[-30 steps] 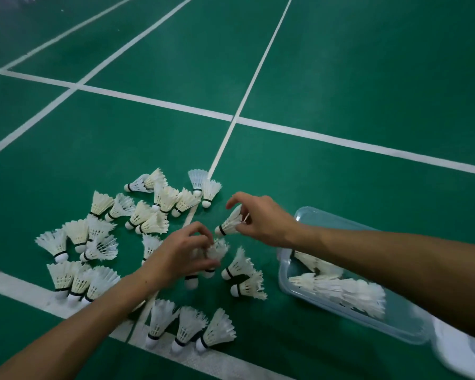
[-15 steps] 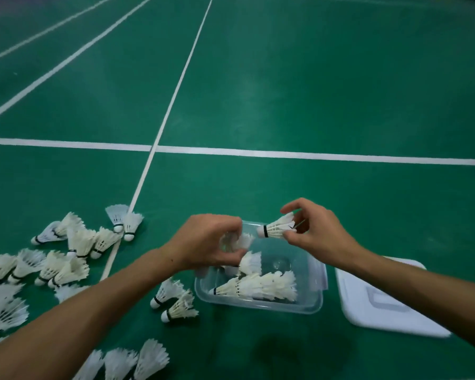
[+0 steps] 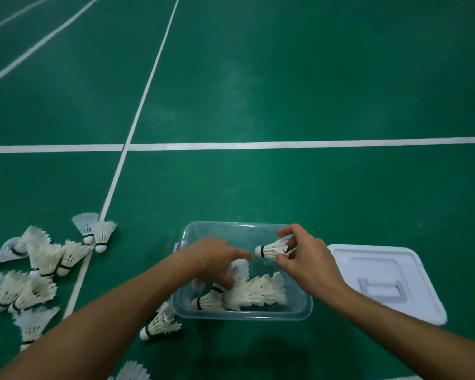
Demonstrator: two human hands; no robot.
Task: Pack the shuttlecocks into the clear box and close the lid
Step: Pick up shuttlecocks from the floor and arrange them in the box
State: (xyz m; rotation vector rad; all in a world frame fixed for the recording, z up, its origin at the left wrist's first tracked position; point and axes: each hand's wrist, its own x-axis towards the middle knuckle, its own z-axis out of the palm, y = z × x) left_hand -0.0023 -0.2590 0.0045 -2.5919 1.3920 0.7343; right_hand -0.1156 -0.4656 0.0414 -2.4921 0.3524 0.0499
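Observation:
A clear plastic box [image 3: 299, 315] sits on the green court floor with several white shuttlecocks [image 3: 255, 293] lying inside. My left hand [image 3: 217, 259] reaches down into the box, fingers curled over shuttlecocks [image 3: 237, 270] that it half hides. My right hand [image 3: 305, 259] hovers over the box's right side, pinching one shuttlecock [image 3: 272, 249] with its cork pointing left. A pile of loose shuttlecocks [image 3: 47, 259] lies on the floor to the left. One more shuttlecock [image 3: 161, 322] lies against the box's left front corner.
The white lid [image 3: 384, 281] lies flat on the floor just right of the box, handle side up. White court lines [image 3: 231, 145] cross the floor beyond the box. Another shuttlecock [image 3: 133, 371] shows at the bottom edge.
Both hands carried shuttlecocks from the floor pile to the box. Since half a second ago the left hand has dipped lower into the box; the right hand stays above it.

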